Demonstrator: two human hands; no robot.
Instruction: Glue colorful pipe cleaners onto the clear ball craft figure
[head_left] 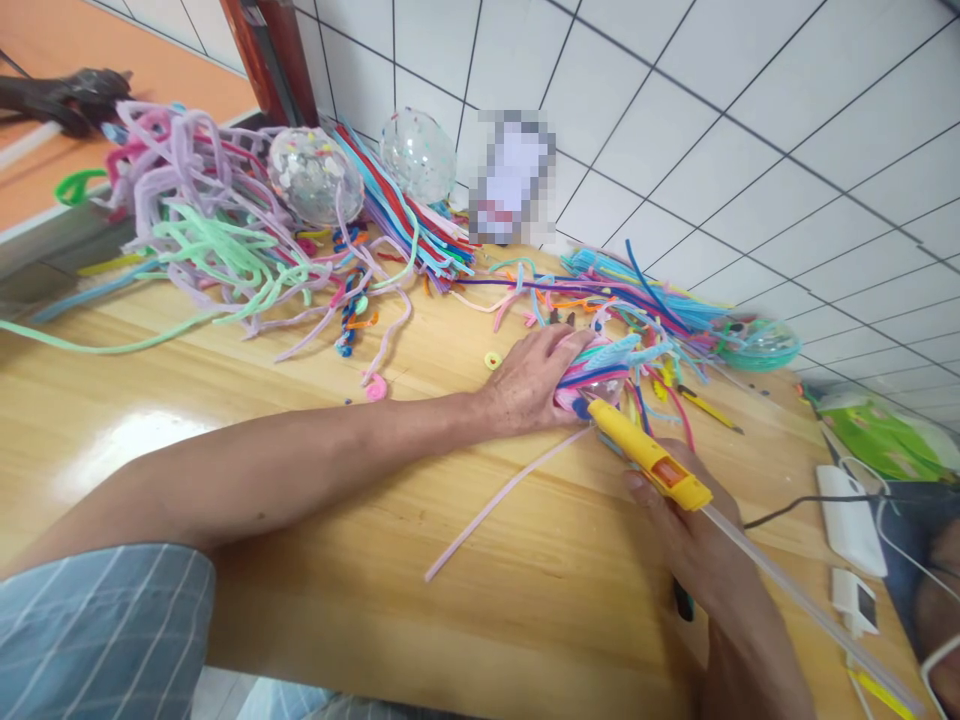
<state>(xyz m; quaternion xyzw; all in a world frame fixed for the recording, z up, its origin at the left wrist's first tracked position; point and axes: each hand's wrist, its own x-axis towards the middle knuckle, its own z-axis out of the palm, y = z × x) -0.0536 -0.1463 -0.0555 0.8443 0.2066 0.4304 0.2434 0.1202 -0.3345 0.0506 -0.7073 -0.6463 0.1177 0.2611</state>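
My left hand is wrapped round a bundle wound with pink, blue and light-blue pipe cleaners. Part of a clear, shiny surface shows inside that bundle. In my right hand is a yellow hot glue gun, with a long clear glue stick coming out of its rear. The gun's nozzle is at the lower side of the bundle, seemingly touching or very near it. A single pale pink pipe cleaner lies on the wooden table, one end near the nozzle.
A heap of lilac and green pipe cleaners sits at the left. Clear balls, more pipe cleaners and a phone line the tiled wall. Right are a yellow cutter, a white power strip and cables.
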